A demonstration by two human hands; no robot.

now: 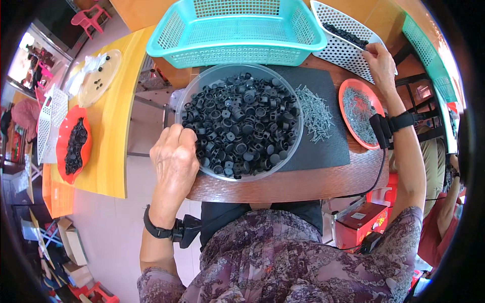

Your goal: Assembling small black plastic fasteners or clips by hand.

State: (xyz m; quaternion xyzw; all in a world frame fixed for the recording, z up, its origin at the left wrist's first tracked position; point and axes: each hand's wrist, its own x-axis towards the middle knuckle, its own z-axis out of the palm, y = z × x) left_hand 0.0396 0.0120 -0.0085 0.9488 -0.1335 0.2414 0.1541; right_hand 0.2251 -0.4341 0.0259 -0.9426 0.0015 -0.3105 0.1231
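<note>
A round clear plastic tub stands on the table in front of me, heaped with small black round plastic caps. My left hand is closed on the tub's left rim, its fingers curled over the edge. At the far right, my right hand is closed on the near corner of a white perforated basket, which holds small black parts. Its fingertips are partly hidden. Loose grey screws lie in a pile on a dark mat between the tub and my right arm.
An orange-red plate of screws sits near my right forearm. Behind the tub is a turquoise basket. On the left, a yellow table bears a red scalloped dish of black parts. Another person's arm shows at the far right.
</note>
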